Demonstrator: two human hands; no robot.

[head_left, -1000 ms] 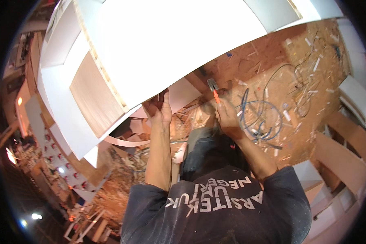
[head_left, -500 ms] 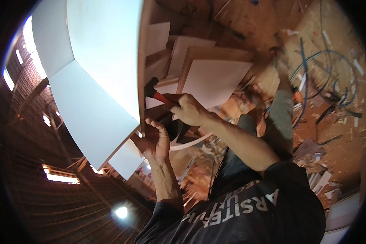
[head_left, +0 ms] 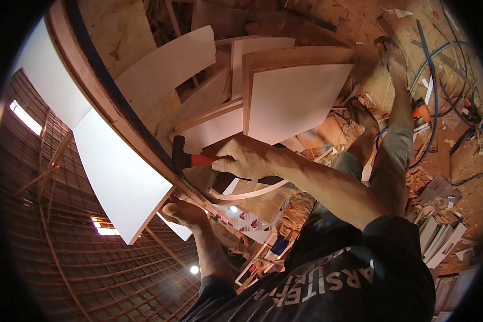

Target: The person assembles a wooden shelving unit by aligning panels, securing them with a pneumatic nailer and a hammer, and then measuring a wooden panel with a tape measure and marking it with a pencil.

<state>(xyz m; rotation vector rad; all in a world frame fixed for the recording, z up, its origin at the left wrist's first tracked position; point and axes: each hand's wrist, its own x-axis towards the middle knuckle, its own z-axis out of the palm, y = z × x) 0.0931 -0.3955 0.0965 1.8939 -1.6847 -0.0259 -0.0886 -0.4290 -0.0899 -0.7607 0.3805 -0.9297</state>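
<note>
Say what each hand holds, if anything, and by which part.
Right hand: a hammer, by its red handle. Left hand: at the white panel; whether it grips cannot be told.

Woodworking workshop: hammer (head_left: 197,160), white-faced panels (head_left: 298,102), scattered wood offcuts (head_left: 439,239)

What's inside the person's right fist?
A hammer: its dark head and a stretch of red handle stick out. The right hand covers the gripped part, so that bit can't be seen.
</note>
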